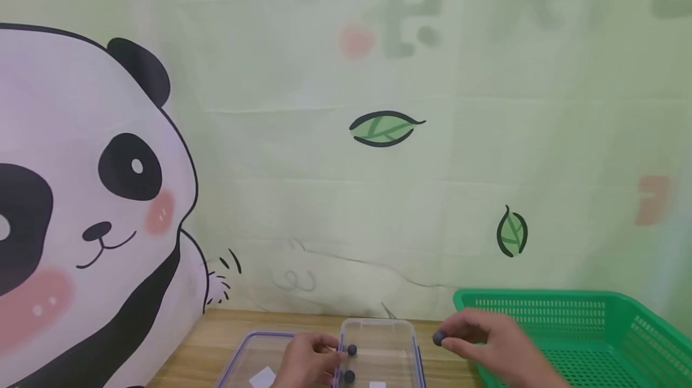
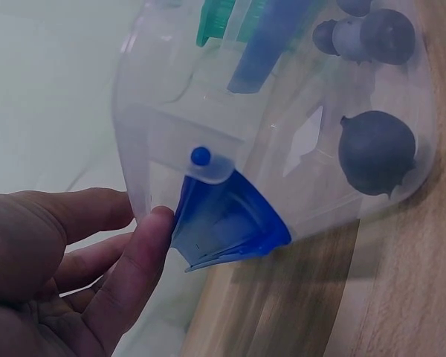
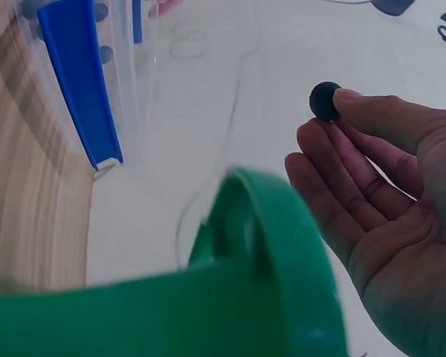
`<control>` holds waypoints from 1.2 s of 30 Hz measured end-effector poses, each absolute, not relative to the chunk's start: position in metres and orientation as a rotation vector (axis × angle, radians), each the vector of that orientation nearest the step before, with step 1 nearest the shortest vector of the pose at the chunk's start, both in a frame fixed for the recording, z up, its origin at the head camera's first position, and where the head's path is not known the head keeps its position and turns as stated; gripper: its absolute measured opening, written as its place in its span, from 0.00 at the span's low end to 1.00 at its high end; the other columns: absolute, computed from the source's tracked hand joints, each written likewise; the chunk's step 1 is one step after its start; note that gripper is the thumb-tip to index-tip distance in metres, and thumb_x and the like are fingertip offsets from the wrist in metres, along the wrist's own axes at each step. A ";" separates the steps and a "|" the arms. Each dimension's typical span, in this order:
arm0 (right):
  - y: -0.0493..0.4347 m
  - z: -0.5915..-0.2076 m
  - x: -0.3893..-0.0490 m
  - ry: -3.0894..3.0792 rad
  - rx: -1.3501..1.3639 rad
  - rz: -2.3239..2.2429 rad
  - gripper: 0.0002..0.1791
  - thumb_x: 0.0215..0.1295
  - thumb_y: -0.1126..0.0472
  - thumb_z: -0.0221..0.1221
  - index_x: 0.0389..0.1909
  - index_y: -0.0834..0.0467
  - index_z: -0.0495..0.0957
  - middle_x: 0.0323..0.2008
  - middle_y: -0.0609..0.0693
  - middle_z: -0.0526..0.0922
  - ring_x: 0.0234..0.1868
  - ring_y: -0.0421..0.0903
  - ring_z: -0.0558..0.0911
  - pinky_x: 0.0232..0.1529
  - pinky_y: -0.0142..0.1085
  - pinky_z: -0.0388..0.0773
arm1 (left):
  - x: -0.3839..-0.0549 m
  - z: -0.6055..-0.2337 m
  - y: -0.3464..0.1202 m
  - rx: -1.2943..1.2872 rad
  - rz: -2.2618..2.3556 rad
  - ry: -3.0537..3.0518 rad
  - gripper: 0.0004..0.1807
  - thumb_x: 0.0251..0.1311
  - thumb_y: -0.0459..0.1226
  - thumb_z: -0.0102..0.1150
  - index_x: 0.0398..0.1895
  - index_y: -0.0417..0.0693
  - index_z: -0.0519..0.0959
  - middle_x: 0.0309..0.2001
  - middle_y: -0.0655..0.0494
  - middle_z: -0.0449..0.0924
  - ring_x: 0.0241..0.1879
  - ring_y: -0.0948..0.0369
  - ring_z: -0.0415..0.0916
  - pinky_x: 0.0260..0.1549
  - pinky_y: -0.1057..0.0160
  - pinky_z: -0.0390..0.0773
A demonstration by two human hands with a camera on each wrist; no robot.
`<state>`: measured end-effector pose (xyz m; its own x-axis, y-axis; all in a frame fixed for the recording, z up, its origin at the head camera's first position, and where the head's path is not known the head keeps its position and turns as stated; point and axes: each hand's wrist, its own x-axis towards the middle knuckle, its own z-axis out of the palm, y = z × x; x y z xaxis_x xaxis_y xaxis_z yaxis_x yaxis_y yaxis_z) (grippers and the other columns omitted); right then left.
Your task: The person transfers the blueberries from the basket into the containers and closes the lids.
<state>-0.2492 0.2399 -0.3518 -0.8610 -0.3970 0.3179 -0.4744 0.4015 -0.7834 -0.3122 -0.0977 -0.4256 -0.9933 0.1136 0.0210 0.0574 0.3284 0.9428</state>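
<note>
My right hand (image 1: 497,343) pinches a small dark blue ball (image 1: 439,338) between thumb and fingertips, above the table and right of a clear plastic box (image 1: 381,323). In the right wrist view the same ball (image 3: 325,101) sits at the thumb tip, with the other fingers loosely bent. At the box's left side, my left hand (image 1: 308,359) holds its wall near the rim. The left wrist view has its fingertips at the box corner, beside a blue latch flap (image 2: 227,223). Inside the box lie several dark balls (image 1: 352,349), among them a large-looking one (image 2: 377,154) close to that camera.
A green perforated basket (image 1: 540,295) stands at the right, behind and beneath my right hand. Left of the box lies a clear blue-edged lid (image 1: 254,335) with a white square (image 1: 262,377) on it. A printed cloth (image 1: 303,196) hangs behind the wooden table (image 1: 216,331).
</note>
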 end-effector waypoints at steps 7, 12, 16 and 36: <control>0.222 -0.362 -0.252 -2.637 0.920 1.435 0.06 0.72 0.64 0.68 0.46 0.60 0.87 0.40 0.46 0.89 0.40 0.38 0.86 0.41 0.31 0.86 | -0.312 -0.425 -0.098 0.155 1.790 2.523 0.11 0.60 0.27 0.73 0.44 0.31 0.86 0.30 0.50 0.82 0.23 0.62 0.82 0.25 0.62 0.89; 0.209 -0.373 -0.254 -2.696 1.017 1.596 0.05 0.72 0.67 0.66 0.44 0.61 0.88 0.39 0.48 0.89 0.40 0.43 0.86 0.42 0.32 0.85 | -0.313 -0.425 -0.097 0.161 1.792 2.524 0.11 0.61 0.27 0.73 0.45 0.30 0.85 0.30 0.51 0.82 0.23 0.62 0.82 0.25 0.62 0.89; 0.202 -0.385 -0.260 -2.785 1.126 1.618 0.05 0.72 0.63 0.67 0.44 0.59 0.88 0.38 0.44 0.88 0.39 0.42 0.86 0.42 0.32 0.85 | -0.314 -0.426 -0.097 0.160 1.791 2.526 0.11 0.61 0.27 0.73 0.45 0.30 0.85 0.30 0.51 0.82 0.23 0.62 0.81 0.25 0.62 0.89; 0.177 -0.402 -0.251 -2.787 1.178 1.452 0.09 0.69 0.53 0.67 0.30 0.51 0.86 0.28 0.36 0.83 0.30 0.35 0.82 0.30 0.31 0.82 | -0.313 -0.428 -0.096 0.212 1.836 2.503 0.12 0.61 0.27 0.72 0.45 0.29 0.85 0.30 0.51 0.82 0.22 0.62 0.81 0.23 0.62 0.89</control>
